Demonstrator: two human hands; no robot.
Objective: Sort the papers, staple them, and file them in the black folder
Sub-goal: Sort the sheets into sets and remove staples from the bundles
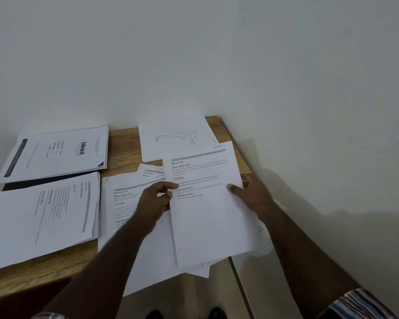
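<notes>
I judge sorting is underway: my left hand [156, 199] and right hand [251, 194] pinch a white printed sheet [207, 203] by opposite edges, above the loose pile on the wooden table [122, 148]. Left of it lie sorted stacks; beyond them, the black folder [48, 180] peeks out. Next, it needs matching to a stack.

Wooden counter [122, 143] in a wall corner. Left of the hands: black folder [44, 180] under the "blinkit" stack [55, 155], and another printed stack [42, 217]. Beneath them: loose printed sheets [127, 203]. Beyond them: figure-drawing sheet [171, 139].
</notes>
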